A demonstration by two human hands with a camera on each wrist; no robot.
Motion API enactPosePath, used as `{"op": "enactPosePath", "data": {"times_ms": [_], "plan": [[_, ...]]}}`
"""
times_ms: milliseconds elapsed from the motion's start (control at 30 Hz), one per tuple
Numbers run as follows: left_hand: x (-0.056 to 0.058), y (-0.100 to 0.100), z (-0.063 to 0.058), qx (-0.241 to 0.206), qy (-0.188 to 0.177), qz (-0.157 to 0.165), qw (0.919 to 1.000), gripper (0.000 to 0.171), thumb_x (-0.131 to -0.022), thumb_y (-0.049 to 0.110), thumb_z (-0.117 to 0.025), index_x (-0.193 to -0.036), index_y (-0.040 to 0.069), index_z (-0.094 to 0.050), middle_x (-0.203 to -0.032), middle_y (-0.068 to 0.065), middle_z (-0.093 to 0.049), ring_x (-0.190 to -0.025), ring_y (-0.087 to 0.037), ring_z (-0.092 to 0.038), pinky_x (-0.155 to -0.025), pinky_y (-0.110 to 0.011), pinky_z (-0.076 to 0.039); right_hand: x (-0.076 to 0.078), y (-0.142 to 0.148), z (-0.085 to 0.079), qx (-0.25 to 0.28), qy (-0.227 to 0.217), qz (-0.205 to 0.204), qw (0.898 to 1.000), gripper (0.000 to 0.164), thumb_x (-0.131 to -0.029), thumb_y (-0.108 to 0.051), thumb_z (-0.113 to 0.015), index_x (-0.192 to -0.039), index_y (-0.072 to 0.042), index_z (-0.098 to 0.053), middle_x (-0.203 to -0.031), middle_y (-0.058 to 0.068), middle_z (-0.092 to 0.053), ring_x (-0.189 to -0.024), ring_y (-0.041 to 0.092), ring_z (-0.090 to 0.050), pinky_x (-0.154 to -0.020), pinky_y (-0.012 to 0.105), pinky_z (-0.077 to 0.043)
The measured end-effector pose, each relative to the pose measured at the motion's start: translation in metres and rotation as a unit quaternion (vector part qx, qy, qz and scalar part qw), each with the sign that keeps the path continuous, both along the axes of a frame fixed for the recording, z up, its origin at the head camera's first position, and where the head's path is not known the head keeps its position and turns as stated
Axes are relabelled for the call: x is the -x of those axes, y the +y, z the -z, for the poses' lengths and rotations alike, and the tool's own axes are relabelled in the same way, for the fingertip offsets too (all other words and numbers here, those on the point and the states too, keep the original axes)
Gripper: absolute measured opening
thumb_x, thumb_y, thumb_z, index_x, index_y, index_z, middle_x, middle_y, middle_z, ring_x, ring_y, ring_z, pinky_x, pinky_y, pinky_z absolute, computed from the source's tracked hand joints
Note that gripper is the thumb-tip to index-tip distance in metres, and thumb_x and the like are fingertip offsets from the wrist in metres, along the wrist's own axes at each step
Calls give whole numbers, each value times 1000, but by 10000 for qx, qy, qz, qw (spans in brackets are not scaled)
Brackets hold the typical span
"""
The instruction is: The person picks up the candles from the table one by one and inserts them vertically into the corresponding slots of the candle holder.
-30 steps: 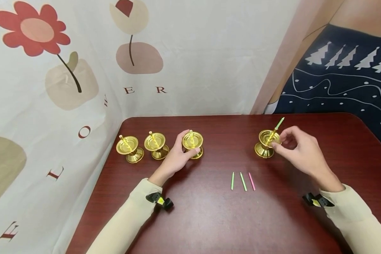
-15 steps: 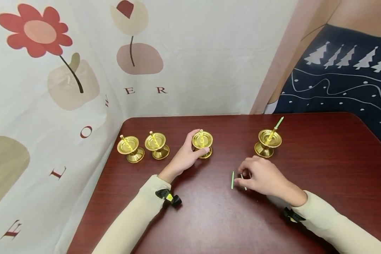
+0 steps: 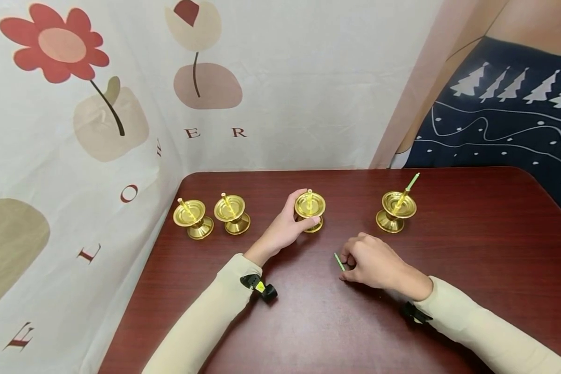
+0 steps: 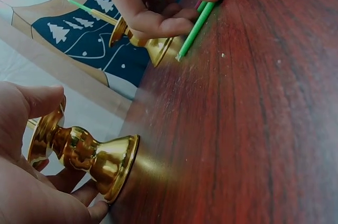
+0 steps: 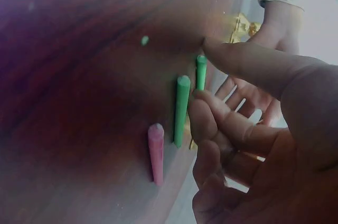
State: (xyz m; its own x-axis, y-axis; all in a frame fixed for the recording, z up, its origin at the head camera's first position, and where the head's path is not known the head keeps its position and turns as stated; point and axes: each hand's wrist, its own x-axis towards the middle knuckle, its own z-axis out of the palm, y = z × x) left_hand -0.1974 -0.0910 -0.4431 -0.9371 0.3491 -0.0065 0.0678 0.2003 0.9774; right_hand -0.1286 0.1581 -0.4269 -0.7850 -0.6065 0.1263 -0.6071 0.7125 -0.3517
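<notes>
My left hand (image 3: 285,223) grips a brass candle holder (image 3: 310,206) by its dish, thumb and fingers either side. The holder stands upright on the table. To its right, my right hand (image 3: 374,262) is low over the table with thumb and index finger at the two ends of a thin green candle (image 3: 339,262). In the right wrist view a second green candle (image 5: 181,110) and a pink candle (image 5: 157,152) lie beside the curled fingers; the hand hides them in the head view. Another brass holder (image 3: 396,210) stands behind, bearing a tilted green candle (image 3: 413,181).
Two more brass candle holders (image 3: 189,218) (image 3: 230,214) stand at the table's left. Each has a pale-tipped yellow stem. The reddish-brown table (image 3: 327,322) meets a flower-printed cloth (image 3: 299,119) at the back. A dark tree-patterned cloth (image 3: 509,114) hangs at the right.
My left hand has slid its candle holder rightward. My right hand has left the far right holder and come down to the loose candles; the leftmost green one has turned aslant.
</notes>
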Motion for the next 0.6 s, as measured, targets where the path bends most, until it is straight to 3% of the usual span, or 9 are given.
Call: {"op": "enactPosePath", "data": {"times_ms": [300,600], "plan": [[7,10,2,-97,-30,152,9998,82,-104,10,-76,-170,15,-28,-159,-19,-51,-151,-29,-48,-124,-46,-36,10,3,-1,166,-131,-438,9988,25,-76,-12,-99,-83,-22,-77,-73,-24,-60,-78,5,-54,-72,30,-50],[10,20,2,-122,-45,238,9996,81,-104,11,-76,-170,15,-29,-157,-19,-52,-148,-30,-50,-121,-46,-38,17,6,0,576,-866,-402,9938,25,-75,0,-90,-78,-20,-75,-68,-22,-59,-62,-4,-51,-59,22,-47]]}}
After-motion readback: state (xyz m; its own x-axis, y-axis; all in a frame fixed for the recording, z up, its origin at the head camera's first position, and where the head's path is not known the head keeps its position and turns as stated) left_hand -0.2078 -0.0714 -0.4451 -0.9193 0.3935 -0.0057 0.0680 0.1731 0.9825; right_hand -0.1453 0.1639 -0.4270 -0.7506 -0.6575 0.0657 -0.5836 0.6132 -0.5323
